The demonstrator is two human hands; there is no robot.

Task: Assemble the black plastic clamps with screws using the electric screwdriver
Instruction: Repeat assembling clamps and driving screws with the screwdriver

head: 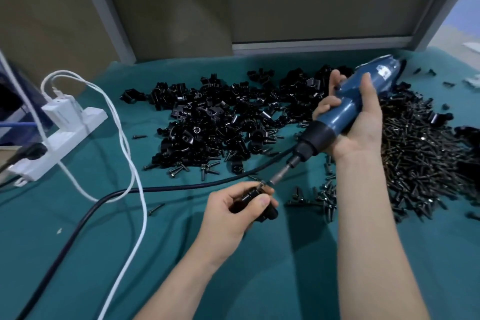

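- Both forearms are extended over the green surface (233, 280).
- A black clamp (267, 212) is held just above the surface by the left hand (233, 208). Its grip is clamped on the clamp, with the thumb on top and the fingers curled beneath.
- A screw (262, 184) is seated at the upper end of the clamp and is met by the bit (279, 176) of the screwdriver.
- The blue electric screwdriver (348, 112) is held tilted, bit down and to the left, by the right hand (361, 127). Its grip is wrapped round the blue body.
- Loose screws (326, 197) are scattered just beside the right forearm.
- A dark cable (130, 192) and a white cable (137, 215) are laid across the surface to the left.
- A heap of clamps (220, 122) is located beyond the left hand, and a heap of screws (420, 163) to its right.
- A white power strip (59, 143), with a charger (63, 109) plugged in, is positioned at far left.
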